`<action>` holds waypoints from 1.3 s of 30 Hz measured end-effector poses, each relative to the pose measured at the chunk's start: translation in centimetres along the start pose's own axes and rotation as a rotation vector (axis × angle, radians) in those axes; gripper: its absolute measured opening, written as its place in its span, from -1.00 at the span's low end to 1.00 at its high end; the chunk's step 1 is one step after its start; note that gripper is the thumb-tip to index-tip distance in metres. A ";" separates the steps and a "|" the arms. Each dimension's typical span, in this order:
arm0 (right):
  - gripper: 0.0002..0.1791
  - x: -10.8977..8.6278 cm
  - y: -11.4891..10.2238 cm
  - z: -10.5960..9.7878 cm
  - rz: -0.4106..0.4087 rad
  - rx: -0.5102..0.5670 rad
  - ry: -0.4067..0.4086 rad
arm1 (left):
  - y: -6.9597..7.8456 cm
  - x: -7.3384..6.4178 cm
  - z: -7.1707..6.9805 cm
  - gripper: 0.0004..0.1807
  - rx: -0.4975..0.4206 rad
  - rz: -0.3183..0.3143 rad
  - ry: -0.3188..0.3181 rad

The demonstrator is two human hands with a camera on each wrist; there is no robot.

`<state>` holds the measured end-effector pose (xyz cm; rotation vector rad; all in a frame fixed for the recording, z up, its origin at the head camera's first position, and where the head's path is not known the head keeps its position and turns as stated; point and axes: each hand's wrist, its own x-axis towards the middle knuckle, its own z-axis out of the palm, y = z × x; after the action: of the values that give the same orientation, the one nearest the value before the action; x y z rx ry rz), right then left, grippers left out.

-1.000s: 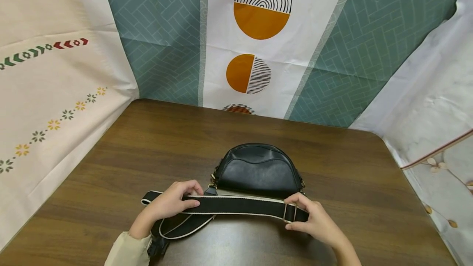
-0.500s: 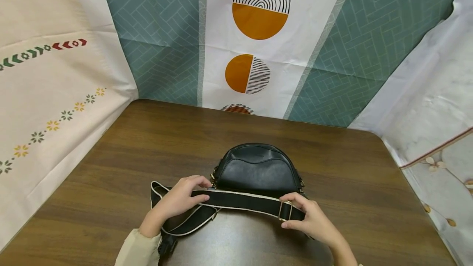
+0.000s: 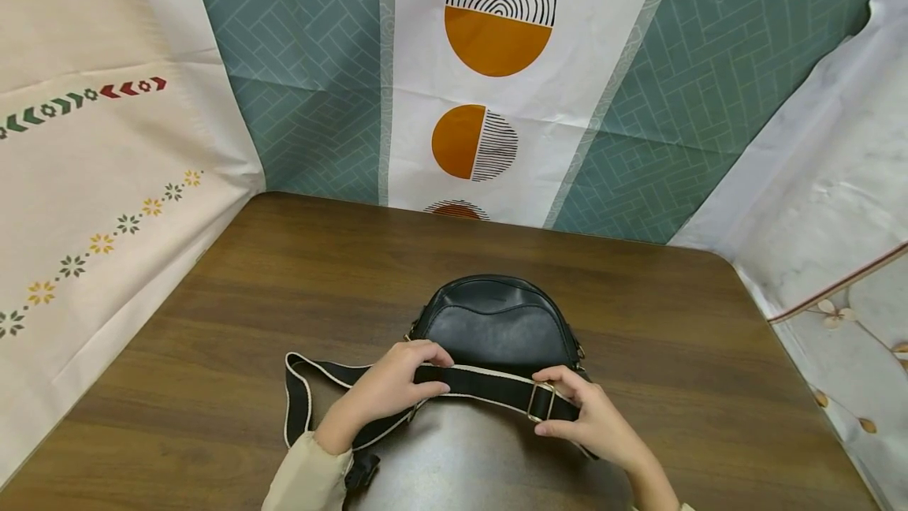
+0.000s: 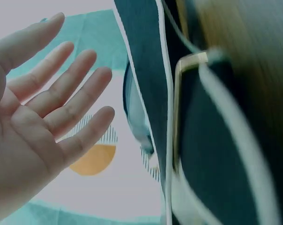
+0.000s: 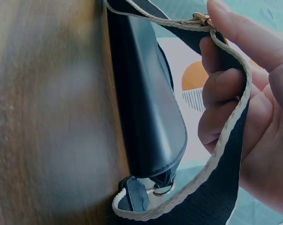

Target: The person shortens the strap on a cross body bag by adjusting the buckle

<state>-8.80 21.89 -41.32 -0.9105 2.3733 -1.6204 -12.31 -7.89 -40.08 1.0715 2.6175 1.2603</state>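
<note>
A black half-moon handbag (image 3: 500,330) lies on the table. Its black strap (image 3: 489,387) with cream edges stretches across the front of it. My right hand (image 3: 603,420) pinches the strap beside its gold slider buckle (image 5: 203,19), fingers curled in the right wrist view. Over the strap's middle is my left hand (image 3: 390,386). In the left wrist view its fingers (image 4: 73,105) are spread and loosely bent, apart from the strap. Looped strap (image 3: 298,400) lies to the left of that hand. At the bag's end, a ring (image 5: 164,190) and the strap's end tab (image 5: 137,193) show.
The brown wooden table (image 3: 213,322) extends around the bag. Patterned cloths hang behind: a teal one (image 3: 305,77) at the back, a cream one (image 3: 106,180) on the left and a white one (image 3: 830,180) on the right.
My left hand has moved right along the strap, nearer the right hand. More looped strap shows at the left. My right hand, still holding the buckle end, has shifted slightly left.
</note>
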 end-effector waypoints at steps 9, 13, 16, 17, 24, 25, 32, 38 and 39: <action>-0.40 0.2 -0.1 0.1 -0.010 0.164 -0.034 | 1.7 1.9 2.1 -0.66 0.014 0.070 0.005; -0.37 0.3 0.0 0.2 -0.010 0.230 -0.054 | 2.3 2.7 3.1 -0.59 0.036 0.115 0.023; -0.37 0.3 0.1 0.3 0.004 0.266 -0.061 | 2.6 3.1 3.8 -0.55 0.045 0.135 0.020; -0.38 0.3 0.2 0.3 0.003 0.276 -0.062 | 2.7 3.2 4.0 -0.54 0.046 0.139 0.016; -0.46 0.4 0.4 0.3 -0.045 0.366 -0.082 | 3.1 3.7 4.7 -0.44 0.066 0.179 -0.005; -0.47 0.5 0.4 0.3 -0.047 0.377 -0.088 | 3.1 3.7 4.8 -0.42 0.071 0.188 -0.007; -0.53 0.7 0.2 0.5 -0.037 0.436 -0.110 | 3.4 3.8 5.5 -0.33 0.111 0.237 -0.021; -0.56 0.8 0.2 0.6 -0.046 0.460 -0.098 | 3.4 3.8 5.7 -0.41 0.199 0.281 0.007; -0.57 0.8 0.2 0.6 -0.043 0.454 -0.096 | 3.4 3.8 5.7 -0.42 0.216 0.289 0.016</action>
<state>-9.29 21.04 -41.61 -0.9199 1.8167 -1.9635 -11.44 -0.29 -40.55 1.5270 2.7346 1.0446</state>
